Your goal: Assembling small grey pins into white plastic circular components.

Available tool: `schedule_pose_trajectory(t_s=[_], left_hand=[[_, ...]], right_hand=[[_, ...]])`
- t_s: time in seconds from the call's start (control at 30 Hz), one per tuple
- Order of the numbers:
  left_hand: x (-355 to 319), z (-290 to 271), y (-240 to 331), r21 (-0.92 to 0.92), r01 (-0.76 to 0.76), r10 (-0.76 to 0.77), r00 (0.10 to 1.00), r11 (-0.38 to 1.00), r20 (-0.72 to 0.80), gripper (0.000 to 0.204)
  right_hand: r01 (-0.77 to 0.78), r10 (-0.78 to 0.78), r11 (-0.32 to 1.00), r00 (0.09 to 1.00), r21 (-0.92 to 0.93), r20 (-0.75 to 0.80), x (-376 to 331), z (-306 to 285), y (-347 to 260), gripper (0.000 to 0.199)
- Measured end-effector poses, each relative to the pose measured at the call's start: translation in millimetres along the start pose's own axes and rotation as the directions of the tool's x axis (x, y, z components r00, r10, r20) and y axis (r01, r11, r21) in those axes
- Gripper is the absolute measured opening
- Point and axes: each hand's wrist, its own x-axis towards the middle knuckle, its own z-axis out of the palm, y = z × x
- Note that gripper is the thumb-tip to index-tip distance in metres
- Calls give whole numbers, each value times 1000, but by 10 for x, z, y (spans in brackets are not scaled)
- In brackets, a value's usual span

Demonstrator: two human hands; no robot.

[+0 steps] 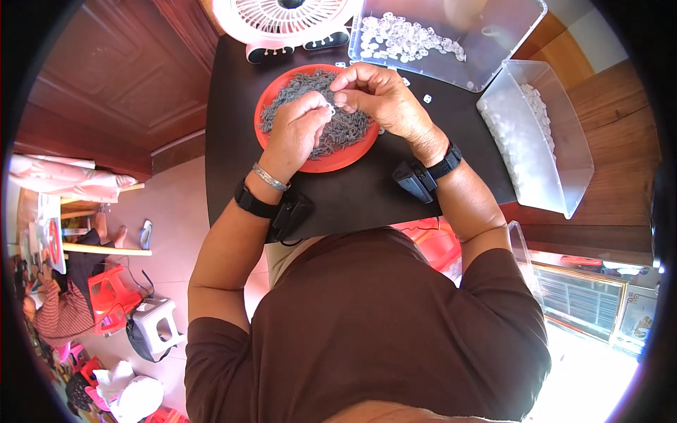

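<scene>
Over a round red basin point(317, 166) heaped with small, thin grey pieces point(303, 88), my two hands work close together. My left hand point(296, 130) pinches a small white plastic piece point(330, 109) between thumb and fingertips. Just right of it, my right hand point(381, 99) has thumb and forefinger pressed together. Whatever is between those right fingertips is too small to make out. A few loose white pieces point(427, 99) lie on the black tabletop point(236, 141) right of the basin.
A clear plastic box point(486, 42) with many white pieces stands at the back right. Another translucent box point(522, 162) of white pieces is by the table's right edge. A pink-and-white fan point(289, 21) stands behind the basin. Another person point(60, 310) sits at far left, near stools point(155, 324).
</scene>
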Motion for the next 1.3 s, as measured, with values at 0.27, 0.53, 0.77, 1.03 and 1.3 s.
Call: schedule_pose_trajectory(t_s=[0.27,0.53,0.77,1.03,1.3], left_hand=[[15,-11,-41,23,-4,4,1000,1000,14,17],[-7,19,-78,10,-41,40,999,999,6,15],[-10,11,-100,39,-122,120,992,992,46,18],[6,-60,-12,-120,30,-30,1000,992,1,17],[5,-48,-5,-69,13,-14,1000,998,-4,16]], right_hand=[[-8,8,1000,1000,10,-2,-12,45,8,12],[61,-57,991,998,-118,37,-32,85,-20,12],[93,-94,984,996,-152,7,-46,122,-52,6],[-14,9,997,998,-80,-59,-5,67,-51,20],[44,-36,974,999,-221,39,-31,59,-50,16]])
